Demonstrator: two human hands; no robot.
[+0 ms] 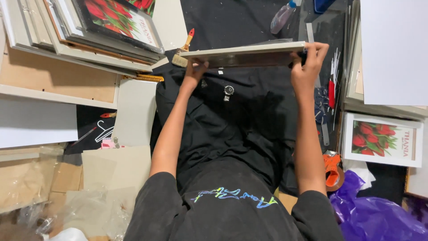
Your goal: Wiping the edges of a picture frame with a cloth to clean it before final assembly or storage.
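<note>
I hold a pale rectangular picture frame [243, 54] edge-on above a black cloth [240, 111], its long side level. My left hand [195, 70] grips the frame's underside near its left end. My right hand [307, 64] clasps the right end, fingers wrapped over the top edge and pressing a small dark object there. A small round metal piece [228, 90] lies on the cloth just below the frame.
A stack of frames with a red tulip print [111, 27] sits at upper left. Another framed tulip print [383, 139] lies at right, beside an orange tape dispenser [333, 172] and a purple bag [374, 214]. A paintbrush [187, 42], a plastic bottle [283, 15] and cardboard sheets [111, 165] surround me.
</note>
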